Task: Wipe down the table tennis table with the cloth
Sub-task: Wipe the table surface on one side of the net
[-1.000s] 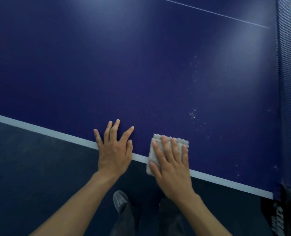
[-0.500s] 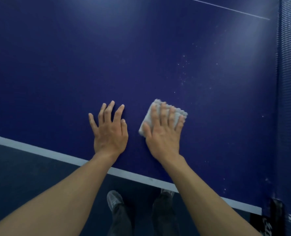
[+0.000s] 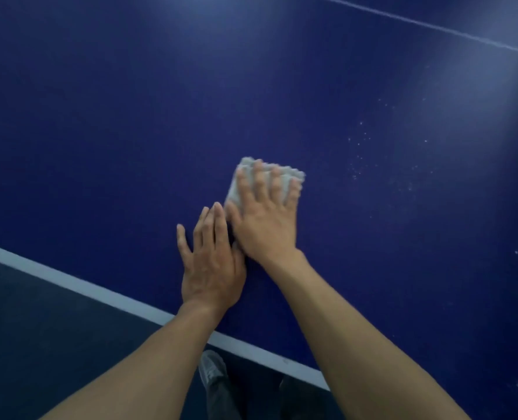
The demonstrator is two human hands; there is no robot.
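The dark blue bench (image 3: pixel 130 116) fills most of the view, with a white edge line (image 3: pixel 100 294) along its near side and a thin white line (image 3: pixel 433 25) crossing far off. Pale specks (image 3: pixel 360 165) dot the surface to the right of the cloth. Below the edge lies a dark floor (image 3: pixel 39 328), where a grey shoe (image 3: pixel 212 368) shows.

The right hand (image 3: pixel 266 219) lies flat on the pale cloth (image 3: pixel 235 192), fingers straight and spread, pressing it to the bench well in from the edge; the cloth is blurred, perhaps folded. The left hand (image 3: pixel 212 268) rests flat beside it, fingers released, touching the right thumb's side.
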